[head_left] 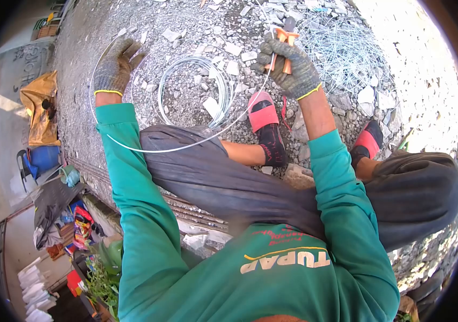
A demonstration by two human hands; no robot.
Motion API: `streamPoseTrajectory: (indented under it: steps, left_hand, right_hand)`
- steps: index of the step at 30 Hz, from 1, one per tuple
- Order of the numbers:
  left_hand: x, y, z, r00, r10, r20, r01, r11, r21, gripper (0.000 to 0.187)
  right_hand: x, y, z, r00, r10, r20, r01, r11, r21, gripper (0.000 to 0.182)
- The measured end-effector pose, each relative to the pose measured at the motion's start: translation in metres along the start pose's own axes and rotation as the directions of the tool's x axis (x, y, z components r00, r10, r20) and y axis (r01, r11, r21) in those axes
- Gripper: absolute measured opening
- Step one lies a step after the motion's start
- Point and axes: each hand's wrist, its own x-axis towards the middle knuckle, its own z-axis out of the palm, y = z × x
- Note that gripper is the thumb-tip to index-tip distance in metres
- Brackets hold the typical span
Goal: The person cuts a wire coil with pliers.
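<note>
My right hand (289, 65), in a grey work glove, is wrapped round orange-handled pliers (287, 36), whose dark jaws point up and away. A pale wire (229, 129) passes by this hand and curves down across my lap, then round to the left. My left hand (116, 67), gloved too, has its fingers apart beside the left part of the wire; whether it touches the wire is unclear. A coil of wire (162, 91) lies on the gravel between my hands.
A tangled heap of cut wire (342, 51) lies on the stones at the upper right. My feet in red sandals (264, 110) rest on the gravel. Long metal bars (197, 214) run behind my legs. An orange-brown sack (41, 110) and a blue container (44, 160) stand at the left.
</note>
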Motion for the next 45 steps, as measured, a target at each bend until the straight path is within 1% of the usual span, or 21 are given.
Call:
streamPoseTrajectory:
  steps: [2, 3, 5, 6, 7, 8, 9, 11, 13, 17, 20, 23, 25, 27, 29, 31, 32, 33, 36, 39, 45]
  left_hand:
    - [0.011, -0.011, -0.059, 0.980, -0.015, -0.199, 0.045, 0.988, 0.147, 0.028]
    - [0.016, -0.018, -0.083, 0.951, -0.009, -0.309, 0.068, 0.981, 0.182, 0.029]
    - [0.009, -0.026, -0.108, 0.870, -0.144, -0.471, 0.297, 0.916, 0.269, 0.029]
    - [0.021, -0.042, -0.142, 0.916, 0.067, -0.397, 0.261, 0.651, 0.713, 0.027]
    - [0.035, -0.056, -0.174, 0.950, 0.213, -0.229, 0.186, 0.204, 0.961, 0.025]
    - [0.042, -0.059, -0.186, 0.979, 0.141, -0.149, 0.139, 0.077, 0.987, 0.024]
    - [0.033, -0.053, -0.171, 0.978, 0.143, -0.153, 0.143, 0.076, 0.987, 0.024]
    - [0.001, -0.031, -0.089, 0.940, -0.193, -0.282, 0.304, 0.094, 0.948, 0.026]
    - [-0.032, -0.020, -0.033, 0.961, -0.251, -0.116, 0.214, 0.410, 0.886, 0.031]
    - [-0.080, -0.026, 0.080, 0.917, -0.109, 0.384, -0.212, 0.683, 0.699, 0.039]
    - [-0.096, -0.062, 0.125, 0.784, -0.191, 0.591, -0.374, 0.615, 0.695, 0.043]
    - [-0.123, -0.071, 0.150, 0.688, -0.543, 0.482, 0.038, 0.690, 0.723, 0.042]
    - [-0.120, -0.066, 0.151, 0.765, -0.471, 0.439, -0.039, 0.648, 0.761, 0.037]
    - [-0.110, -0.044, 0.137, 0.633, -0.494, 0.596, -0.149, 0.678, 0.720, 0.033]
    - [-0.105, -0.025, 0.124, 0.606, -0.555, 0.569, -0.126, 0.640, 0.758, 0.030]
    - [-0.101, -0.018, 0.114, 0.542, -0.583, 0.606, -0.106, 0.668, 0.737, 0.030]
    - [-0.102, -0.022, 0.114, 0.636, -0.494, 0.593, -0.108, 0.704, 0.702, 0.033]
    - [-0.104, -0.017, 0.126, 0.634, -0.497, 0.592, -0.107, 0.703, 0.703, 0.033]
    - [-0.111, -0.019, 0.158, 0.764, -0.255, 0.592, -0.387, 0.553, 0.738, 0.034]
    - [-0.105, -0.031, 0.151, 0.819, -0.140, 0.557, -0.382, 0.592, 0.710, 0.032]
    - [-0.111, -0.014, 0.148, 0.867, -0.207, 0.453, -0.229, 0.642, 0.732, 0.025]
  right_hand:
    - [0.001, -0.027, -0.014, 0.992, -0.116, 0.050, 0.115, 0.993, 0.021, 0.017]
    - [-0.008, -0.037, 0.009, 0.955, -0.159, -0.250, 0.141, 0.986, -0.091, 0.012]
    - [-0.005, -0.045, -0.005, 0.988, -0.144, -0.063, 0.144, 0.990, 0.000, 0.011]
    - [-0.004, -0.040, -0.002, 0.988, -0.143, -0.060, 0.143, 0.990, 0.003, 0.011]
    - [0.000, -0.032, 0.004, 0.976, -0.168, -0.137, 0.169, 0.986, -0.008, 0.010]
    - [0.003, -0.023, 0.007, 0.958, -0.191, -0.215, 0.191, 0.981, -0.020, 0.009]
    - [0.006, -0.015, 0.005, 0.954, -0.157, -0.255, 0.168, 0.986, 0.022, 0.007]
    - [0.008, 0.004, 0.013, 0.943, -0.179, -0.281, 0.202, 0.978, 0.053, 0.005]
    - [0.005, 0.012, 0.016, 0.950, -0.143, -0.278, 0.173, 0.981, 0.086, 0.005]
    - [0.006, 0.028, 0.023, 0.946, -0.083, -0.312, 0.122, 0.987, 0.105, 0.004]
    - [0.008, 0.043, 0.044, 0.920, -0.176, -0.350, 0.210, 0.976, 0.061, 0.011]
    - [0.002, 0.031, 0.057, 0.910, -0.273, -0.313, 0.261, 0.962, -0.079, 0.012]
    - [0.000, 0.011, 0.042, 0.913, -0.332, -0.239, 0.311, 0.943, -0.122, 0.012]
    - [-0.006, -0.015, 0.036, 0.919, -0.312, -0.239, 0.302, 0.950, -0.079, 0.015]
    - [-0.004, -0.036, 0.012, 0.931, -0.315, -0.186, 0.336, 0.937, 0.095, 0.016]
    - [-0.009, -0.043, 0.010, 0.907, -0.322, -0.272, 0.344, 0.938, 0.035, 0.015]
    - [-0.008, -0.040, 0.010, 0.899, -0.319, -0.301, 0.342, 0.939, 0.025, 0.014]
    - [-0.006, -0.034, 0.014, 0.890, -0.314, -0.330, 0.338, 0.941, 0.015, 0.014]
    - [0.002, 0.010, 0.055, 0.916, -0.314, -0.248, 0.293, 0.949, -0.117, 0.010]
    - [-0.001, 0.019, 0.062, 0.925, -0.290, -0.246, 0.293, 0.956, -0.025, 0.010]
    - [-0.001, -0.014, 0.039, 0.910, -0.259, -0.324, 0.301, 0.950, 0.087, 0.009]
